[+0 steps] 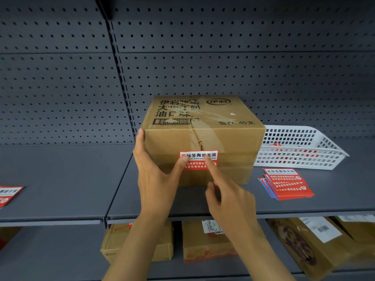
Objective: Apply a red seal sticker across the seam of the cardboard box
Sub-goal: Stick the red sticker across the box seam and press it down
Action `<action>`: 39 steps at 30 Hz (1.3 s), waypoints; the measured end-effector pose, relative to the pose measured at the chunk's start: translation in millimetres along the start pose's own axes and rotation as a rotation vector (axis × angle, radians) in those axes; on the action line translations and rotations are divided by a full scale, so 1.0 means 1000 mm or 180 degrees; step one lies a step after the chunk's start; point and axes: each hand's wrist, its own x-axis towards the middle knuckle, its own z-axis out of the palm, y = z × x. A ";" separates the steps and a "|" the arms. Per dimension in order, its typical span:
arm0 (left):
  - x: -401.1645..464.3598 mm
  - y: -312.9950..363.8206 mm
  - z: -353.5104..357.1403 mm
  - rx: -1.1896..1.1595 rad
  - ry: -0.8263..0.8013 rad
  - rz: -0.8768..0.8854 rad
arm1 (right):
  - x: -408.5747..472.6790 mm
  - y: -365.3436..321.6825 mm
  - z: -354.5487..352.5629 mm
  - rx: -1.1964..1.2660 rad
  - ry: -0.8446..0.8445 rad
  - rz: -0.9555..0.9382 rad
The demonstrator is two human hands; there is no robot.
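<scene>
I'm bracing the cardboard box (203,136) on the grey shelf (60,179), left hand (156,175) spread open around its left corner, thumb touching the red seal sticker (199,160) on the box's front seam; right hand (227,195) is pressing it with an extended forefinger.

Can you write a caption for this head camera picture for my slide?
Both hands, left and right, press a red seal sticker onto the cardboard box on a grey shelf.

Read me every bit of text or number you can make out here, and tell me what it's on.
"伊利" in an oval: cardboard box top.
"40支": box top, right.
"此标签撕毁无效": red seal sticker on box front.
Same line: sticker stack on shelf.
Barcode digits, sticker small print, lower parcels' labels: unreadable.
</scene>
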 end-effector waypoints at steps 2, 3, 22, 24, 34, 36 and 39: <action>-0.002 0.000 0.003 0.0092 -0.0052 0.0056 | 0.001 -0.008 0.005 0.0006 -0.0043 -0.0148; -0.002 0.000 0.003 0.0133 -0.0070 0.0081 | 0.002 -0.011 0.007 0.0003 -0.0094 -0.0173; 0.002 -0.010 -0.012 0.0137 -0.0265 0.0214 | -0.001 0.006 -0.013 -0.0205 -0.0156 0.0137; 0.001 -0.008 -0.012 0.0169 -0.0312 0.0248 | -0.002 0.000 -0.008 -0.0164 -0.0246 -0.0005; 0.000 -0.011 -0.011 0.0306 -0.0236 0.0358 | 0.002 -0.003 -0.004 -0.0616 -0.0251 -0.0159; 0.001 -0.010 -0.015 0.0310 -0.0262 0.0361 | -0.001 0.004 -0.010 -0.0700 -0.0190 -0.0051; 0.002 -0.010 -0.019 0.0270 -0.0300 0.0276 | -0.004 0.011 -0.018 -0.0757 -0.0079 0.0058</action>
